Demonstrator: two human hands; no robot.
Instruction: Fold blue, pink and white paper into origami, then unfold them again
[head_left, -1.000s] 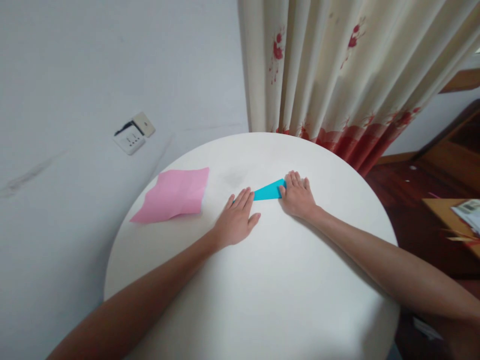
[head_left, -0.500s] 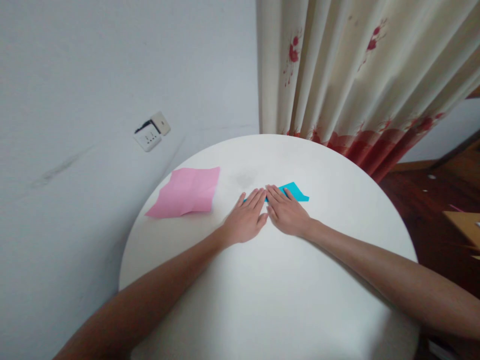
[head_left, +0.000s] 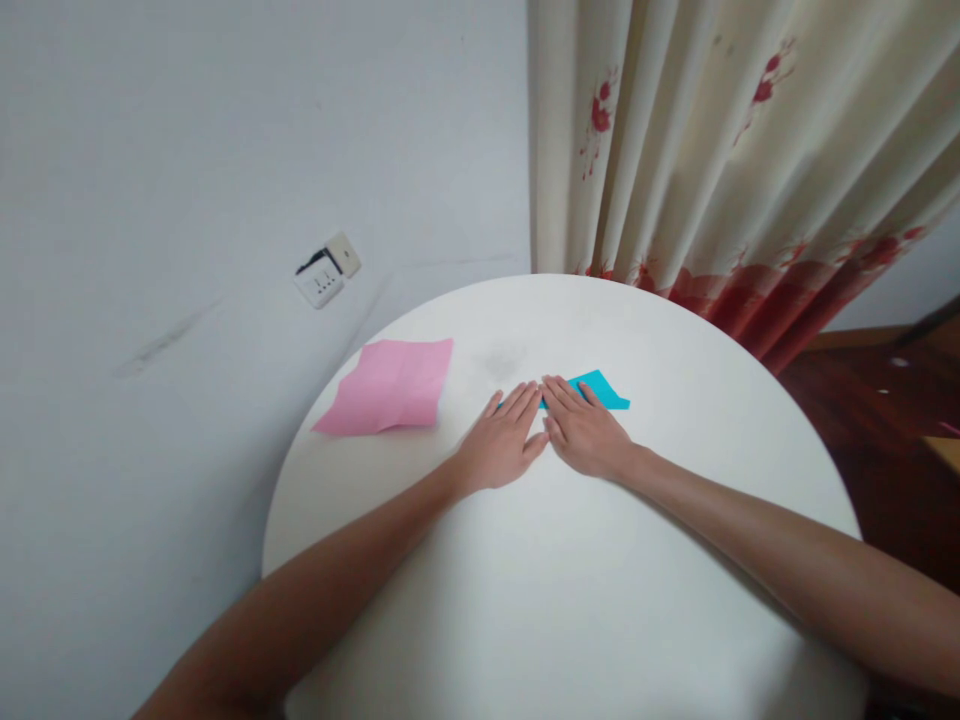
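A piece of blue paper [head_left: 602, 389] lies on the round white table [head_left: 577, 580], partly covered by both hands. My left hand [head_left: 501, 438] rests flat over its left part, where only thin slivers of blue show. Flat on its middle is my right hand [head_left: 585, 428], with the fingers stretched out; the blue corner sticks out to its right. The fingertips of the two hands almost meet. To the left of my left hand lies a sheet of pink paper [head_left: 390, 385], creased and with an uneven left edge, apart from both hands.
The table stands against a white wall with a socket [head_left: 321, 281] and a switch plate [head_left: 343, 255]. Behind it hangs a cream and red curtain [head_left: 675, 150]. Dark wooden floor [head_left: 862, 400] shows at the right.
The whole view has shifted slightly, so everything appears a little further right. Both hands stay flat on the blue paper, with no clear movement against it.
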